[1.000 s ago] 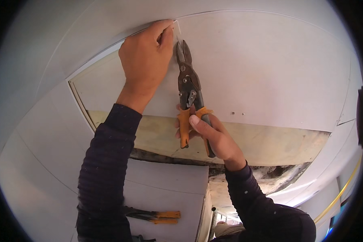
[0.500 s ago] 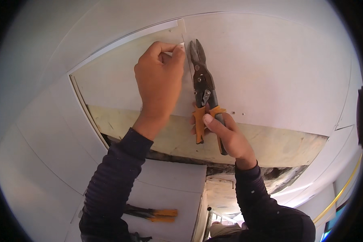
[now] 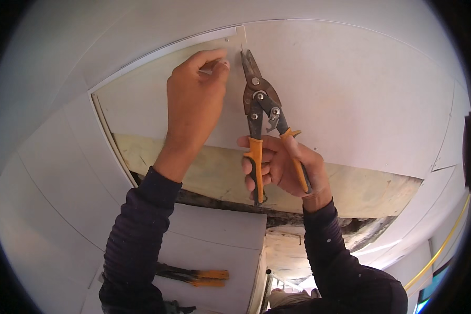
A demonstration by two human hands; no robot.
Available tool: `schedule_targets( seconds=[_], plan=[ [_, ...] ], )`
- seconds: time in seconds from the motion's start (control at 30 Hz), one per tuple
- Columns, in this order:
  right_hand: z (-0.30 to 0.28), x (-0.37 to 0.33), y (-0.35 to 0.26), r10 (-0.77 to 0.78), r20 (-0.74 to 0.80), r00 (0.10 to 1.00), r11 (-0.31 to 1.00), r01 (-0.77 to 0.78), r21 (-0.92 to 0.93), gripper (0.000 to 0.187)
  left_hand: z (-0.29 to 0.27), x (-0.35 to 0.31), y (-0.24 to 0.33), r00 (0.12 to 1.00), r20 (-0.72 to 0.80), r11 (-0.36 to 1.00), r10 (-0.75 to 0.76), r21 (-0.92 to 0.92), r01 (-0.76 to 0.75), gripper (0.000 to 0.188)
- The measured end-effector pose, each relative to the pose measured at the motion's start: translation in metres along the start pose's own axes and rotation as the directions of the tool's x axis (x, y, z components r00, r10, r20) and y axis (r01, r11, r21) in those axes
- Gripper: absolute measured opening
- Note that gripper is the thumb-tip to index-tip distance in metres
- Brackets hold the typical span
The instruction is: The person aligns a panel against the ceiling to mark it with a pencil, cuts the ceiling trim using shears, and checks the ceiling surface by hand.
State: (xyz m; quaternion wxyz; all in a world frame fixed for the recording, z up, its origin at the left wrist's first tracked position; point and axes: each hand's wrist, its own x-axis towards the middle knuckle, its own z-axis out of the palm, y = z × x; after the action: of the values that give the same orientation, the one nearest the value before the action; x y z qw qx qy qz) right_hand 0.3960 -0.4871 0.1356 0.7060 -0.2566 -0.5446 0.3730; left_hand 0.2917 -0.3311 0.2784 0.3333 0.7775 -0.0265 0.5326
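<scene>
Dark metal snips (image 3: 260,97) point upward, their orange handles spread.

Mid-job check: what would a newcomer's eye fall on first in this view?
Probably the snips near the middle, orange handles spread in the right hand and blades pointing up. Just left of the blades is the left hand, thumb and forefinger close together; whether they pinch anything is unclear. Next might come the second orange-handled tool at lower left and the yellow line along the right edge.

Orange-handled snips (image 3: 264,89) in the right hand (image 3: 285,167), left hand (image 3: 196,99) near their blades (image 3: 253,65).
</scene>
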Motion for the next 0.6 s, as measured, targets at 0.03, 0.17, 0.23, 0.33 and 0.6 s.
schedule_targets(
  seconds=[0.03,0.17,0.23,0.33,0.6],
  plan=[
    [-0.001,0.001,0.000,-0.003,0.002,1.000,1.000,0.003,0.000,0.094,-0.001,0.001,0.000,1.000,0.000,1.000,0.003,0.001,-0.003,0.031],
    [-0.011,0.004,0.004,-0.020,0.130,0.991,0.975,-0.009,0.221,0.098,0.000,0.003,-0.007,0.981,0.105,0.953,-0.163,-0.242,0.184,0.042],
    [-0.011,0.007,0.005,-0.022,0.160,0.987,0.963,-0.022,0.268,0.101,0.001,0.002,-0.009,0.976,0.127,0.946,-0.179,-0.249,0.206,0.044],
    [0.001,0.005,-0.001,0.013,0.094,0.995,0.955,-0.040,0.294,0.101,0.005,0.000,-0.005,0.972,0.141,0.923,-0.189,-0.313,0.225,0.043],
    [0.015,0.007,-0.017,0.052,0.043,0.998,0.982,-0.059,0.179,0.098,0.009,-0.002,-0.001,0.959,0.245,0.939,-0.140,-0.276,0.208,0.038]
  ],
)
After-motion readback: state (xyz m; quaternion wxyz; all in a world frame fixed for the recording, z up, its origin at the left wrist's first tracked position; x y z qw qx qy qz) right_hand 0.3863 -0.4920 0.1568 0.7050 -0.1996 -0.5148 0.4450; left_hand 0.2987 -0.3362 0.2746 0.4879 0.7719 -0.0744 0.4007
